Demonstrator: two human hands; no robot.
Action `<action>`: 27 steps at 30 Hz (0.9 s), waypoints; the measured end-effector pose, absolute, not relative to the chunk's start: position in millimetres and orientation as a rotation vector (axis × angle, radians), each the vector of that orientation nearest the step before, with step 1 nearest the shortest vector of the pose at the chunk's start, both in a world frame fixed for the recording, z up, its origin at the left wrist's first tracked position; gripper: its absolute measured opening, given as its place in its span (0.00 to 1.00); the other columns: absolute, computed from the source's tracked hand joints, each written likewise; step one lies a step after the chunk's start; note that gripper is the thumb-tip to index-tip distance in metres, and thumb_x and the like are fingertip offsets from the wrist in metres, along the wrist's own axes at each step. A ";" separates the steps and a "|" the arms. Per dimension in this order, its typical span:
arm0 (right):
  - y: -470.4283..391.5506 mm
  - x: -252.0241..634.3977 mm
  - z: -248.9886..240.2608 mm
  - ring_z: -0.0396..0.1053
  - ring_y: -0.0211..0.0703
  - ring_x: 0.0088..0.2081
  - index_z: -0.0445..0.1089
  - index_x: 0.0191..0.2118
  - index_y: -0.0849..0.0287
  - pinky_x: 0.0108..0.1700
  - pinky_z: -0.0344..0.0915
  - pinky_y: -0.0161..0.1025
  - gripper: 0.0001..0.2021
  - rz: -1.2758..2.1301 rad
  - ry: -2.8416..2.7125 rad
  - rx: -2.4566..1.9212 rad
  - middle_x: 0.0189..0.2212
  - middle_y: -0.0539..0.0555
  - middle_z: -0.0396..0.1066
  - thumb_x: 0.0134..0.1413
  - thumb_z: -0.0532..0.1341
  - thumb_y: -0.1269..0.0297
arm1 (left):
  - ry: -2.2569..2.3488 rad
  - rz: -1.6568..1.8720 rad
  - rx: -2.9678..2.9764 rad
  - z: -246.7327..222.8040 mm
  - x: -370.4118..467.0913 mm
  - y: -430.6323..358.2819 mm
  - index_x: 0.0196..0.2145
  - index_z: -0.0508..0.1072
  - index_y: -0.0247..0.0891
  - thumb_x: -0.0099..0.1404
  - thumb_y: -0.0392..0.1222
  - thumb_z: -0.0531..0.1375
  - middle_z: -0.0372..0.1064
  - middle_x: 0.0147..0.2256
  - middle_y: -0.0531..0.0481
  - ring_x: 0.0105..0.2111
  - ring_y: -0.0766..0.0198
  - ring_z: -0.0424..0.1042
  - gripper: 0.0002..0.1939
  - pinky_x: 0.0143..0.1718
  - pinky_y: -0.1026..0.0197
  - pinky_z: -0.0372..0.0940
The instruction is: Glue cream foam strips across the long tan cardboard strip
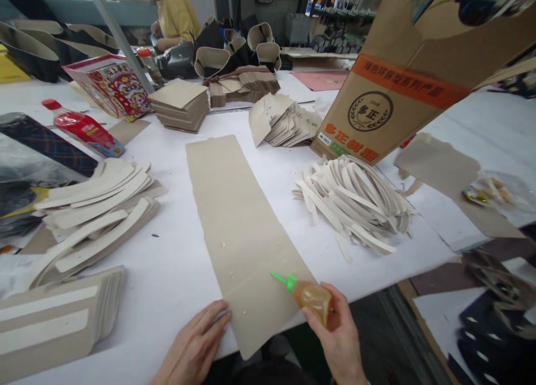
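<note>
A long beige sheet [243, 217] lies flat on the white table [167, 284], its near end at the table's front edge. Several small glossy spots dot its surface. My left hand [199, 340] rests with fingers lying flat at the sheet's lower left edge. In my right hand [337, 334] is a squeeze bottle [314, 300] of amber liquid, tilted, its green nozzle pointing left above the lower right part of the sheet. My fingers wrap round the bottle's base.
Curved strips [100, 206] and stacked panels [62, 318] lie left. Right are a bundle of thin strips [355, 200] and a tall cardboard box [389, 89]. Behind are piles of pieces [180, 103] and a red bottle [86, 129]. A person in yellow [178, 10] is across the table.
</note>
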State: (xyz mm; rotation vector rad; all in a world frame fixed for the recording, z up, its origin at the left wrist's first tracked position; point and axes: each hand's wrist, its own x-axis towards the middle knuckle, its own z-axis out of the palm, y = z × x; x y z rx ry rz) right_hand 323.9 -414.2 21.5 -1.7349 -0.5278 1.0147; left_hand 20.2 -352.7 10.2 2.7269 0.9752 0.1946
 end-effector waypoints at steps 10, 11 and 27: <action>-428.0 284.2 13.2 0.68 0.48 0.47 0.57 0.51 0.56 0.51 0.67 0.40 0.34 1.177 -0.578 -1.695 0.47 0.57 0.67 0.36 0.69 0.58 | 0.947 0.205 2.544 22.1 24.0 -348.4 0.55 0.62 0.40 0.65 0.36 0.51 0.58 0.57 0.45 0.57 0.61 0.58 0.20 0.57 0.62 0.60; -428.6 278.4 13.0 0.68 0.48 0.47 0.57 0.51 0.56 0.51 0.67 0.40 0.34 1.197 -0.581 -1.686 0.47 0.57 0.67 0.36 0.69 0.58 | 0.944 0.196 2.540 22.2 23.7 -348.3 0.56 0.61 0.40 0.65 0.36 0.51 0.58 0.57 0.45 0.57 0.61 0.58 0.21 0.57 0.62 0.60; -351.5 299.3 32.0 0.71 0.47 0.42 0.56 0.51 0.55 0.46 0.69 0.46 0.34 1.081 -0.319 -1.470 0.44 0.57 0.70 0.37 0.70 0.57 | 1.091 0.365 2.921 13.9 2.3 -315.4 0.53 0.65 0.39 0.63 0.43 0.55 0.65 0.53 0.51 0.50 0.60 0.66 0.21 0.47 0.63 0.69</action>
